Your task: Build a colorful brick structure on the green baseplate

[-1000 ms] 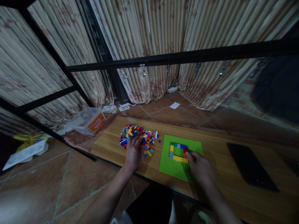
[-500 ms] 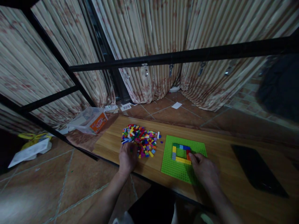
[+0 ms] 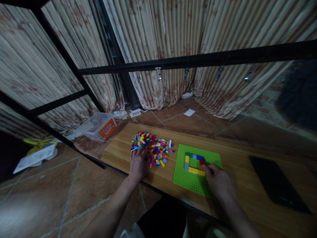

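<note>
A green baseplate (image 3: pixel 182 177) lies on the wooden table and carries a square outline of toy bricks: yellow bricks (image 3: pixel 196 171) along the near side, blue bricks (image 3: pixel 200 158) at the far side, and a red brick (image 3: pixel 202 162) on the right. My right hand (image 3: pixel 220 181) is closed in a pinch at the red brick, its fingertips touching the outline's right side. To the left is a loose pile of small coloured bricks (image 3: pixel 157 150). Over the pile's near left edge rests my left hand (image 3: pixel 139 164), fingers bent but apart; whether a small brick is under them is hidden.
A black flat slab (image 3: pixel 276 181) lies on the table (image 3: pixel 235 158) at the right. On the floor at the left stands a clear plastic box (image 3: pixel 95 124) with an orange label. A black metal bar (image 3: pixel 173 62) crosses beyond the table, in front of curtains.
My left hand has shifted slightly right over the pile, and its fingers have spread a little. My right hand stays at the red brick. The whole view has moved slightly.
</note>
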`<state>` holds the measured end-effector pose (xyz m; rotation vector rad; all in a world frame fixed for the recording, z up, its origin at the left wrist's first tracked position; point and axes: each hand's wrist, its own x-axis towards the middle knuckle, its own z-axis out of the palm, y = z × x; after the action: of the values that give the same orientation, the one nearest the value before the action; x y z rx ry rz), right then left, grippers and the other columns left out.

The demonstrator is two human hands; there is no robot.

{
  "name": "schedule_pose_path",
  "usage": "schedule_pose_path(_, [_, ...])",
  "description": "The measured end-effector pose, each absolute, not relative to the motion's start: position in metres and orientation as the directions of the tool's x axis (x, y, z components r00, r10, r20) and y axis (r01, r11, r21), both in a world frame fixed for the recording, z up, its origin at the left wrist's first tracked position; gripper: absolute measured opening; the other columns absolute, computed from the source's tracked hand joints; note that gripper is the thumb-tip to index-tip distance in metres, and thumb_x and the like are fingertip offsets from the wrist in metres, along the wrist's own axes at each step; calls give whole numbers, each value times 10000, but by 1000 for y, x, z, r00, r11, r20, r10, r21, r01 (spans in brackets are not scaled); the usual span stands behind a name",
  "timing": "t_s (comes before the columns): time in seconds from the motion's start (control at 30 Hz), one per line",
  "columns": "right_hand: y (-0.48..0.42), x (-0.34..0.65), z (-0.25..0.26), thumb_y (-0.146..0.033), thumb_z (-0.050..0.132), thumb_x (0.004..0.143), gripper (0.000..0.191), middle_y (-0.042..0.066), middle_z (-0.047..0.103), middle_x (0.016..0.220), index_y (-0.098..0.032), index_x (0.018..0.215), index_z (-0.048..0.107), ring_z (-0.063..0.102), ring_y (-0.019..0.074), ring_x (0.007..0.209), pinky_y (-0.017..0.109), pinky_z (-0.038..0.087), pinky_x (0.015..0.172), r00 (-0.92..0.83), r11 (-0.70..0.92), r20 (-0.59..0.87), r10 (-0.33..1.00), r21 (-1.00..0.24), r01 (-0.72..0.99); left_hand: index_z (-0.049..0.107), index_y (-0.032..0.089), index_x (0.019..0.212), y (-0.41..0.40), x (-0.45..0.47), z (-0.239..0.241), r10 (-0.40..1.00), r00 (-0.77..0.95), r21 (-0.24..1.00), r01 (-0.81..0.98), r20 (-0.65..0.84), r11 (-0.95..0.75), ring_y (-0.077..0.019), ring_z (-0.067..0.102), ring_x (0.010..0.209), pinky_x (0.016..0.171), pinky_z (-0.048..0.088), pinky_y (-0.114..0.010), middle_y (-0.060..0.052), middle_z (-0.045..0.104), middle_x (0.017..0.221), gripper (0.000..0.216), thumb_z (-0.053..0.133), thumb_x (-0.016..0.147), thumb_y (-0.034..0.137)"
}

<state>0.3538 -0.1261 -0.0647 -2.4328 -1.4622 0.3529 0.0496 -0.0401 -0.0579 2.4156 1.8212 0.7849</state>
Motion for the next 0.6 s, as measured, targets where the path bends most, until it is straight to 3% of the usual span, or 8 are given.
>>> schedule_pose_path(0.2, [-126, 353, -65, -490, 377, 904, 395, 75, 705, 746, -232, 827, 666, 628, 228, 673, 298, 357, 564, 449, -435, -54, 892, -378, 818, 633, 225, 1125, -32, 52, -59, 903, 205, 239, 921, 378, -309, -277, 550, 1044, 935, 407, -435, -69, 669, 1089, 313, 527, 832, 194])
schedule_pose_path(0.3, [-126, 353, -67, -480, 391, 903, 377, 82, 706, 740, -230, 831, 664, 626, 237, 667, 307, 353, 566, 450, -426, -37, 892, -401, 811, 620, 189, 1150, -28, 52, -58, 905, 192, 274, 911, 380, -309, -269, 574, 1014, 938, 405, -429, -98, 673, 1059, 330, 476, 853, 175])
schedule_pose_path(0.37, [-126, 355, -68, -472, 405, 898, 365, 84, 702, 726, -225, 831, 665, 620, 239, 653, 311, 350, 564, 460, -420, -12, 888, -432, 798, 623, 171, 1137, -27, 51, -54, 917, 149, 374, 880, 370, -294, -264, 588, 998, 939, 410, -424, -114, 673, 1041, 324, 459, 859, 187])
schedule_pose_path(0.43, [-125, 355, -67, -468, 415, 892, 362, 86, 694, 710, -215, 820, 664, 610, 237, 635, 316, 353, 567, 486, -408, 44, 873, -480, 777, 627, 162, 1124, -29, 51, -48, 943, 85, 561, 785, 322, -262, -253, 600, 984, 910, 436, -394, -112, 672, 1035, 322, 456, 858, 219])
schedule_pose_path(0.53, [-124, 348, -61, -487, 451, 872, 361, 79, 691, 719, -198, 808, 659, 602, 220, 626, 319, 384, 595, 533, -326, 157, 832, -638, 697, 640, 145, 1075, -40, 58, -41, 991, 44, 881, 455, 125, -132, -218, 618, 893, 796, 485, -321, -84, 677, 960, 326, 513, 828, 317])
schedule_pose_path(0.6, [-123, 335, -55, -501, 498, 847, 349, 66, 698, 771, -193, 827, 659, 612, 202, 660, 312, 421, 641, 526, -190, 180, 831, -797, 573, 647, 133, 1034, -52, 68, -40, 994, 94, 984, 174, -60, 43, -193, 621, 828, 753, 498, -294, -67, 673, 894, 361, 584, 785, 386])
